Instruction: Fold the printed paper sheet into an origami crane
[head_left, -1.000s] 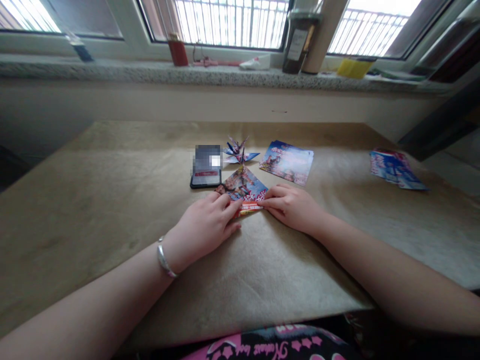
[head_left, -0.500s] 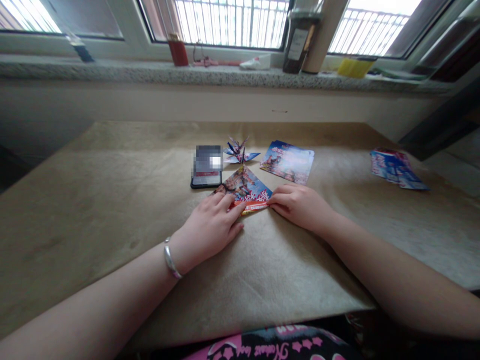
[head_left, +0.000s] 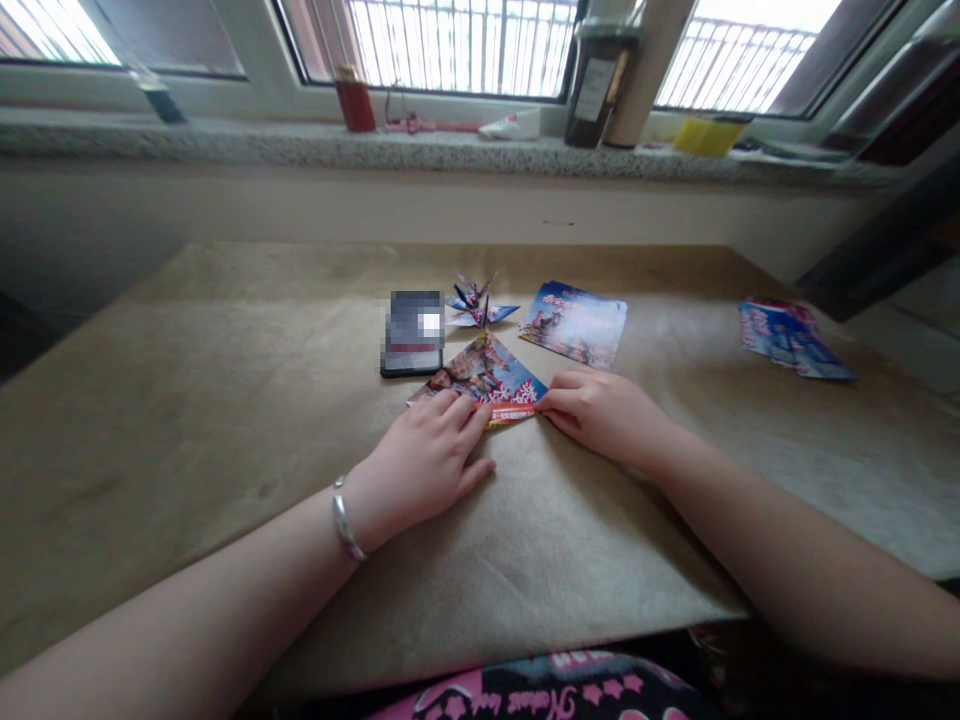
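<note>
Your left hand (head_left: 427, 455) is lying nearly flat, fingers stretched forward and close together, and it is pressing down on the near left part of the folded paper triangle (head_left: 487, 378) — it is not gripping anything. A silver bracelet (head_left: 345, 522) is sitting on that wrist. Your right hand (head_left: 600, 410) is resting loosely curled, its fingertips (head_left: 546, 402) pinching or pressing the triangle's right corner; you cannot tell from here whether the thumb is under the paper.

The triangle itself is lying flat on the table (head_left: 225, 400), its point aimed away from you, between your two hands. Just behind it, touching or nearly touching its left edge, a dark phone (head_left: 412, 335) is lying face up. A small folded paper crane (head_left: 476, 300) is standing just right of the phone, and a flat printed sheet (head_left: 576, 322) is lying beside that, near your right hand. Well apart, toward the table's right edge, more printed sheets (head_left: 791, 338) are lying in a loose stack. Beyond the table, a red cup (head_left: 356, 103) is standing on the windowsill (head_left: 225, 140).
</note>
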